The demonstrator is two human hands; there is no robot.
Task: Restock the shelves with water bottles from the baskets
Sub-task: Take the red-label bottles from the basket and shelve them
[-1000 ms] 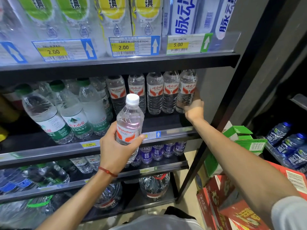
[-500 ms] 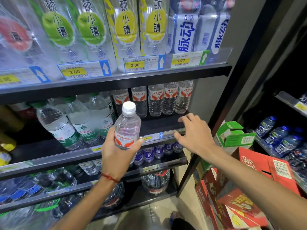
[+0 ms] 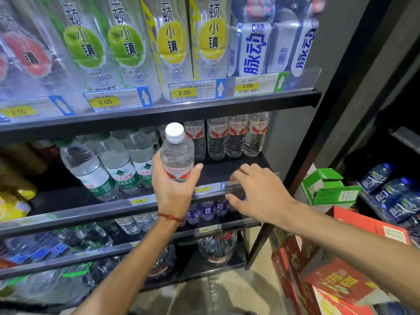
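Right hand [image 3: 259, 194], open and empty, withdraws to shelf [image 3: 229, 167] edge; left hand [image 3: 173, 189] grips bottle [image 3: 177, 153], ready for placement.

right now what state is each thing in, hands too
bottle, capped, upright, held in front of the shelf
left hand, grips the bottle
right hand, open, empty, at the shelf's front edge
red-label row, upright at the back of the shelf, bare space in front
green box, flap open
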